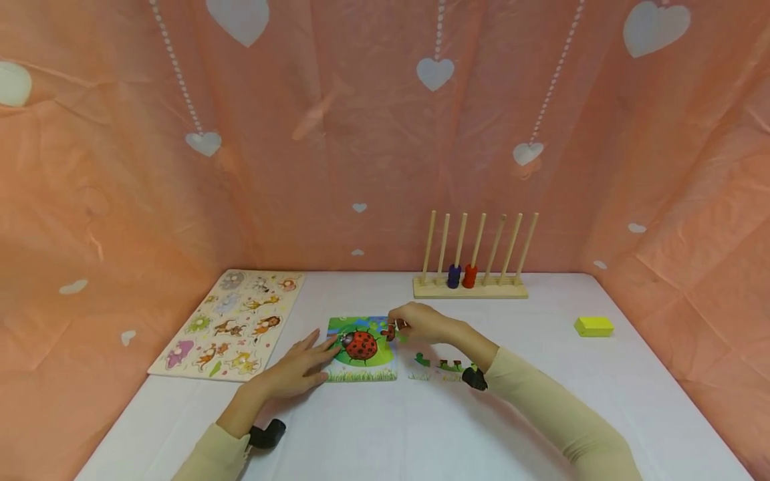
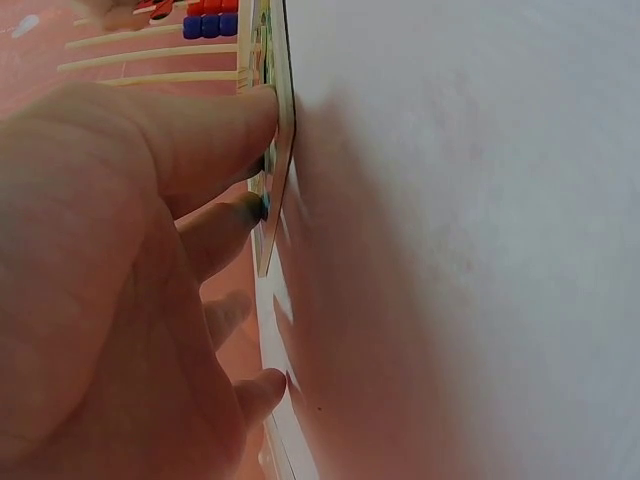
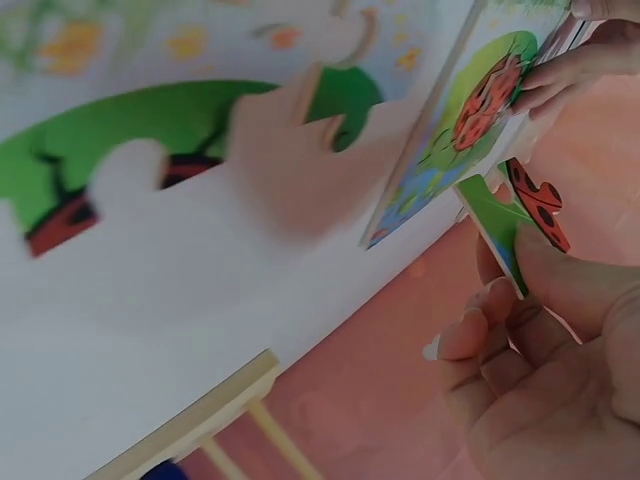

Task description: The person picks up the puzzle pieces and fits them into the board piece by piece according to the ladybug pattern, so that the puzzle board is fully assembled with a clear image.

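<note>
A square board (image 1: 355,375) with a red ladybug on green lies on the white table. My left hand (image 1: 295,369) rests at its left side, fingers straight and touching the board; the left wrist view shows the thumb at the board's edge. My right hand (image 1: 426,323) pinches a jigsaw piece (image 3: 490,212) between thumb and fingers, held up by the board's upper right corner. That piece is green with a red, black-spotted part. To the right of the board, beneath the right forearm, lie joined jigsaw pieces (image 3: 130,130) with grass and green, partly covered by the wrist.
A wooden peg rack (image 1: 487,292) with blue and red beads on two rods stands at the back. On the left lies a large animal puzzle board (image 1: 249,334). A yellow-green block (image 1: 593,327) sits far right. Pink cloth with hearts (image 1: 373,147) encloses the table.
</note>
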A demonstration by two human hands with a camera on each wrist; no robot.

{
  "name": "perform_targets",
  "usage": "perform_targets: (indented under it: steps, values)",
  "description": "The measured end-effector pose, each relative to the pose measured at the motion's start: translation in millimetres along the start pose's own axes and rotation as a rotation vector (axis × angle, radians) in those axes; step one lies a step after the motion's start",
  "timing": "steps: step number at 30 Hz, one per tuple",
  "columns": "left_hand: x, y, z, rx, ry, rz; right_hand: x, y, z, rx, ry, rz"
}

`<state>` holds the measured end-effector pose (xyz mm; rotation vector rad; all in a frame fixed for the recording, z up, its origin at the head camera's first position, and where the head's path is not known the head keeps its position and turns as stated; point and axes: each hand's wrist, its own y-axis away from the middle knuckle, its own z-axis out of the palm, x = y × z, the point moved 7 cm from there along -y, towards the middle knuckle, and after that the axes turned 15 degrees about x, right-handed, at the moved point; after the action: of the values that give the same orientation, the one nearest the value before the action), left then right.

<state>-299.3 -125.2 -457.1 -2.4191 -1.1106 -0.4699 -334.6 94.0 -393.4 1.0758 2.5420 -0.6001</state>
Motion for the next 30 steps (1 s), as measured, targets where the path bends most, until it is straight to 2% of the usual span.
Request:
perform_targets:
  steps: [9,22,27,30]
  values:
    - [1.4,-1.2,-0.9,0.009,-0.004,-0.011,-10,-15.0,14,-0.019,0.019,0.015]
    - [2.3,2.4,0.0,-0.011,-0.009,-0.010,-18,-18.5,43,-0.024,0.084,0.055]
    - [3.7,1.3,-0.9,0.000,-0.007,0.000,-18,-17.5,45,0.002,0.147,0.058]
    - [4.5,0.8,-1.7,0.010,-0.004,0.003,-18,-17.6,46,0.013,0.224,0.033]
